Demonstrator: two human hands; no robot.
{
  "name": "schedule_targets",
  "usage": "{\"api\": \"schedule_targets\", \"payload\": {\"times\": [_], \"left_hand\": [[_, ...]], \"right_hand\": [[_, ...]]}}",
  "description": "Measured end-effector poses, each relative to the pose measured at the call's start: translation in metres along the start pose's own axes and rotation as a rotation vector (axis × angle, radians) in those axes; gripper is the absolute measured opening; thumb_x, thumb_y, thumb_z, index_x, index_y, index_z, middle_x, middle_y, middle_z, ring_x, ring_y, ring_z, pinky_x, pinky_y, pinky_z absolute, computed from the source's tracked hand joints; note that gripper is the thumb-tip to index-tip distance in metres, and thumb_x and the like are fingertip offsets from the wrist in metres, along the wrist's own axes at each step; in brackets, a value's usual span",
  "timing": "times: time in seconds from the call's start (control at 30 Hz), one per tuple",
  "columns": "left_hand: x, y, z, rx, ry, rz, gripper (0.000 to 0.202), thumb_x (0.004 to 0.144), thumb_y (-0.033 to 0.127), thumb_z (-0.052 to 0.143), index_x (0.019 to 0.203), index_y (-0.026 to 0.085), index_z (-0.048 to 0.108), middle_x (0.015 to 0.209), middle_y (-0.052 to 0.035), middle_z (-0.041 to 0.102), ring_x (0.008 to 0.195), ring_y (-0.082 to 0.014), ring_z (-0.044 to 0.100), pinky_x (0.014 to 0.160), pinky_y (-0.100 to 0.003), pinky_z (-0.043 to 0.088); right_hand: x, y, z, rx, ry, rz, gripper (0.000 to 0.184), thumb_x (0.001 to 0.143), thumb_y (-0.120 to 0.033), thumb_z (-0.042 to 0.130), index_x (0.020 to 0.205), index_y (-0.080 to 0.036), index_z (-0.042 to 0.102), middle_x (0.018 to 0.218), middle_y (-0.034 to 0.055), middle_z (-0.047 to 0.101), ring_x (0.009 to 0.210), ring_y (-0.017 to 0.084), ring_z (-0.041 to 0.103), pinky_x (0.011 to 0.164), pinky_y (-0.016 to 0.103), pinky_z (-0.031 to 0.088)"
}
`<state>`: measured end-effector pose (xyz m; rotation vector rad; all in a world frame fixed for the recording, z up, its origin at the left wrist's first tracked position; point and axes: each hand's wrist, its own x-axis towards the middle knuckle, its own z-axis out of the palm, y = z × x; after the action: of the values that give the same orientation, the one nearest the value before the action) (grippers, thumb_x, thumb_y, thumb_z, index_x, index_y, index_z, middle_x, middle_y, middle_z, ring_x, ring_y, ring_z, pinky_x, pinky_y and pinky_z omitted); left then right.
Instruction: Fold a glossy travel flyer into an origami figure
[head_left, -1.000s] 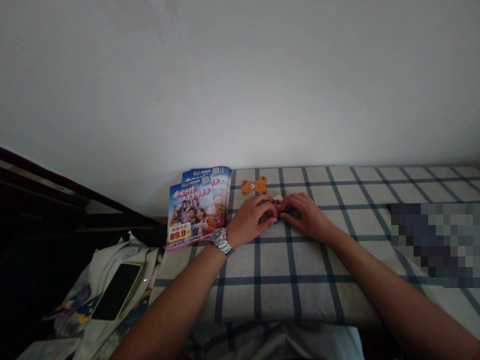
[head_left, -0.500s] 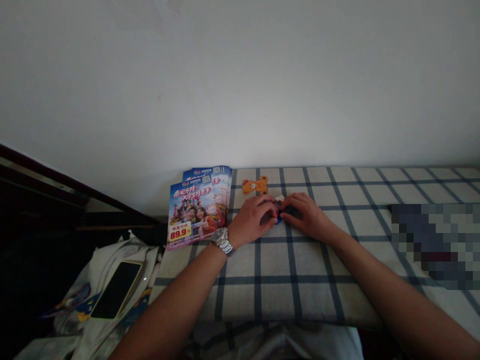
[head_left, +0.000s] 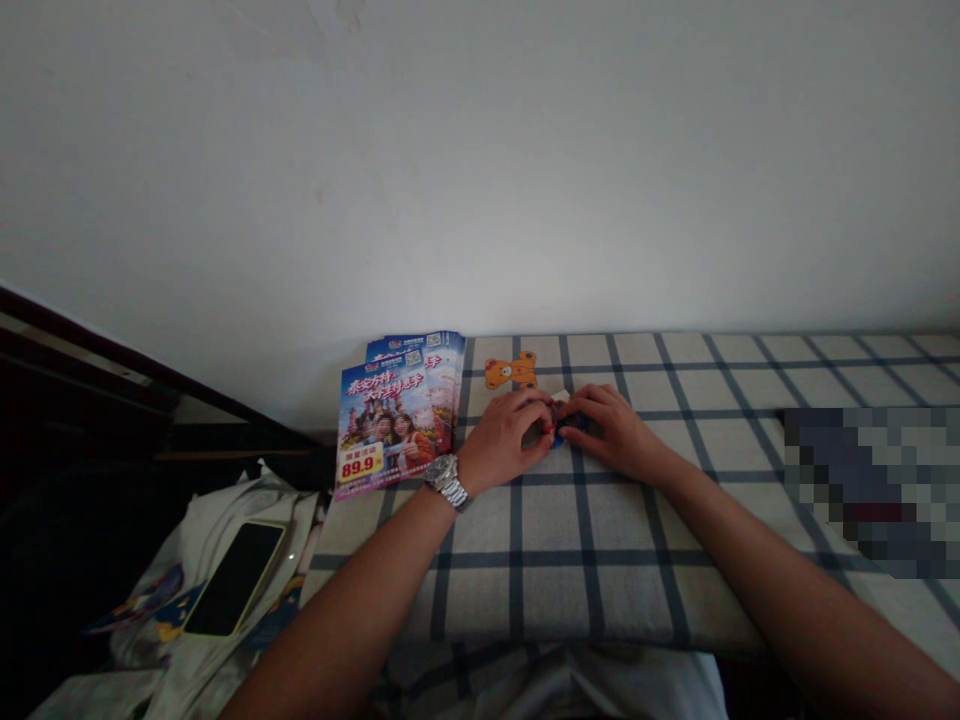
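Remote head view | I see left hand (head_left: 510, 437) and right hand (head_left: 616, 432) pinched on small red-and-blue item (head_left: 558, 440), between them over checked cloth (head_left: 551, 525) | Risk, I judge: slippage, should either pinch loosen.

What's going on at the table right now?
A person's left hand and right hand meet over the checked cloth, fingers on a small red and blue item. The fingers hide most of it, so I can't tell what it is. A pile of flyers lies beside the left hand, and a flat orange bear sits just beyond the hands. A phone rests off to the left, below the flyers in view.
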<state>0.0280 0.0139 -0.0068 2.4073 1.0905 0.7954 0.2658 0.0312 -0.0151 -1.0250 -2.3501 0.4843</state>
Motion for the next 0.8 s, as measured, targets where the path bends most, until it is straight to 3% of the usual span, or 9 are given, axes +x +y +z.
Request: {"api": "schedule_targets", "payload": {"times": [0.3,0.43,0.8], "left_hand": [[0.0003,0.0006,0.0005,0.021,-0.005,0.007,0.013,0.094,0.023,0.066,0.106,0.022,0.063,0.130,-0.0083,0.063,0.119,-0.0268,0.062,0.105,-0.047,0.049],[0.0006,0.0004,0.0013,0.022,-0.001,0.012,0.010,0.093,0.022,0.066,0.103,0.022,0.062,0.129,-0.0078,0.064,0.119,-0.0265,0.062,0.105,-0.046,0.049],[-0.0003,0.0016,-0.0002,0.019,-0.005,0.014,0.011,0.093,0.021,0.065,0.103,0.022,0.061,0.132,-0.0085,0.063,0.121,-0.0270,0.061,0.108,-0.049,0.048]], "right_hand": [[-0.0003,-0.0008,-0.0022,0.017,-0.019,0.005,0.013,0.099,-0.035,0.066,0.105,-0.025,0.071,0.110,0.0085,0.064,0.105,0.027,0.059,0.095,0.044,0.048],[-0.0005,-0.0010,-0.0046,0.051,-0.045,-0.021,0.018,0.099,-0.039,0.066,0.110,-0.026,0.072,0.110,0.0086,0.063,0.107,0.027,0.059,0.096,0.044,0.047],[-0.0007,0.0012,0.0003,0.022,-0.006,-0.006,0.009,0.097,-0.032,0.068,0.096,-0.023,0.068,0.110,0.0088,0.066,0.105,0.027,0.059,0.095,0.044,0.047]]}}
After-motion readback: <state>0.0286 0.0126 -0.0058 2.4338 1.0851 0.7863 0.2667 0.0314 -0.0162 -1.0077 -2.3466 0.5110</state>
